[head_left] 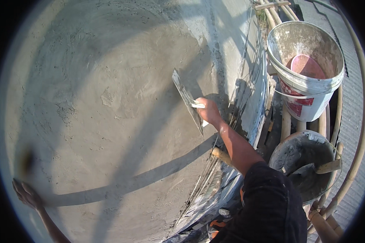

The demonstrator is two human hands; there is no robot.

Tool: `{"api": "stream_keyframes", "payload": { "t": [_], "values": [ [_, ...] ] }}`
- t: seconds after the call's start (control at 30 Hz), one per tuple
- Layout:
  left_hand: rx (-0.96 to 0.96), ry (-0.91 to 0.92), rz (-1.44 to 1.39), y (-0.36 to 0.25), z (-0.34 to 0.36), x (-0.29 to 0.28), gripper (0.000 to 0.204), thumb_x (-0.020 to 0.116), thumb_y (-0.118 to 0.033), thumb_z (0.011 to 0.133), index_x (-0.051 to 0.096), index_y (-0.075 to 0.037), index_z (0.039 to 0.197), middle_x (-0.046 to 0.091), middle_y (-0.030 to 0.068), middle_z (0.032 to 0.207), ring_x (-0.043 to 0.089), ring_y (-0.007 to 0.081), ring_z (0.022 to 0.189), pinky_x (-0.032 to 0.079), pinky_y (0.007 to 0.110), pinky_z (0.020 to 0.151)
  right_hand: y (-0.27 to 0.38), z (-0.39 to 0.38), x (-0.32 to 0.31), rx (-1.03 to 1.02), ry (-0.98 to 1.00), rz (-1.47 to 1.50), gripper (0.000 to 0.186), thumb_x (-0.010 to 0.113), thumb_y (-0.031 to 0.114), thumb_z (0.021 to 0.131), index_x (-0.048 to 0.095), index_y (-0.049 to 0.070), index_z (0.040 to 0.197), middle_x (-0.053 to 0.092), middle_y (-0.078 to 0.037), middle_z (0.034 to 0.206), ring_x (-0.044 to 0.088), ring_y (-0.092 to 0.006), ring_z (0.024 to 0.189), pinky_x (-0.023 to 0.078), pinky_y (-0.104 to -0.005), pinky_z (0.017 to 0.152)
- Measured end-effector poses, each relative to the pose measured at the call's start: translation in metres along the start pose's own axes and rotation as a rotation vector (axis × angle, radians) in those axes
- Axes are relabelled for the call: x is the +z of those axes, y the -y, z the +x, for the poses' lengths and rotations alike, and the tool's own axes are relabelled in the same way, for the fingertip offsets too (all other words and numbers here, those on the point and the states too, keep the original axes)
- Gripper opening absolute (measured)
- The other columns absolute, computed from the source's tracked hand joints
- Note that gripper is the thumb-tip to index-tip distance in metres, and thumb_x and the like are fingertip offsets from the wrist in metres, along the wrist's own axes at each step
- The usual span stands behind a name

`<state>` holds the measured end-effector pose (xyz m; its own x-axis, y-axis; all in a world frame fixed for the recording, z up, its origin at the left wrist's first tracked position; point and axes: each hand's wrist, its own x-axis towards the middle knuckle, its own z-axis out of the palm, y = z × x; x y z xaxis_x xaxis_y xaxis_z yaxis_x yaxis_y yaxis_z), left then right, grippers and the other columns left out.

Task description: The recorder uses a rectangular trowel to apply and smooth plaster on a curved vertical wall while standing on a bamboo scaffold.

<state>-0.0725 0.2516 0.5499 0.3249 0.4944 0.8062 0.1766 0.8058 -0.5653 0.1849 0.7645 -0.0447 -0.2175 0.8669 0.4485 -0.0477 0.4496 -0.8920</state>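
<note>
My right hand (209, 110) grips a plastering trowel (185, 99) by its pale handle. The trowel's long flat blade lies along the wet grey plaster of the wall (109, 105), right of its middle. At the far lower left, my left hand (27, 195) rests on the wall with its fingers stretched out, holding nothing. Shadows of poles and of my arm cross the plaster. Rough patches and small pits show on its surface, while other parts look smoother.
A white bucket (316, 107) holding a pink plastic container (306, 67) stands at the upper right. Below it, a dark bucket of mortar (300, 150) holds a tool with a wooden handle (328, 167). Bamboo poles (357, 156) and a corrugated roof (353, 121) lie on the right.
</note>
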Motion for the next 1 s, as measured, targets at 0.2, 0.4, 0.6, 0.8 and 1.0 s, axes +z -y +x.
{"api": "stream_keyframes", "payload": {
  "t": [0.2,0.4,0.6,0.8,1.0],
  "values": [
    [-0.061,0.013,0.024,-0.004,-0.001,0.003,0.059,0.026,-0.055,0.099,0.039,-0.019,0.144,0.042,0.007,0.145,0.041,0.0283,0.133,0.032,0.048,0.109,-0.099,0.118,-0.084,0.507,-0.099,0.375,0.011,0.058,0.011,0.086,0.062,0.004,0.094,0.046,0.001,0.059,0.044,-0.0119,0.047,0.037,-0.0293,0.044],
    [-0.035,0.022,-0.025,-0.005,0.001,0.001,0.061,0.026,-0.058,0.098,0.039,-0.019,0.144,0.043,0.0061,0.145,0.041,0.0276,0.132,0.033,0.047,0.109,-0.026,0.138,-0.078,0.414,0.178,0.482,0.009,0.053,0.002,0.085,0.056,0.009,0.091,0.043,0.002,0.06,0.042,-0.0101,0.048,0.039,-0.0301,0.044],
    [-0.02,0.014,0.064,0.01,-0.002,0.01,0.06,0.026,-0.055,0.099,0.039,-0.018,0.145,0.043,0.0063,0.145,0.042,0.0279,0.132,0.034,0.047,0.109,0.048,-0.009,-0.006,0.246,0.499,0.533,0.009,0.056,0.005,0.081,0.061,0.003,0.089,0.055,-0.002,0.065,0.052,-0.0098,0.062,0.041,-0.0297,0.057],
    [0.007,0.008,0.048,0.01,0.001,0.003,0.061,0.028,-0.055,0.099,0.039,-0.017,0.145,0.043,0.0074,0.145,0.042,0.0288,0.132,0.034,0.047,0.108,-0.066,0.001,-0.026,0.52,-0.059,0.581,0.013,0.055,0.004,0.084,0.062,0.002,0.095,0.054,-0.002,0.068,0.05,-0.0103,0.054,0.042,-0.0302,0.052],
    [0.011,0.002,0.009,0.0,-0.003,0.01,0.061,0.029,-0.055,0.099,0.04,-0.015,0.144,0.045,0.0079,0.144,0.043,0.029,0.131,0.034,0.046,0.107,-0.134,0.077,-0.05,0.514,-0.032,0.22,0.01,0.059,0.008,0.083,0.059,0.003,0.092,0.054,-0.002,0.068,0.048,-0.0117,0.051,0.04,-0.0302,0.046]
  ]
}}
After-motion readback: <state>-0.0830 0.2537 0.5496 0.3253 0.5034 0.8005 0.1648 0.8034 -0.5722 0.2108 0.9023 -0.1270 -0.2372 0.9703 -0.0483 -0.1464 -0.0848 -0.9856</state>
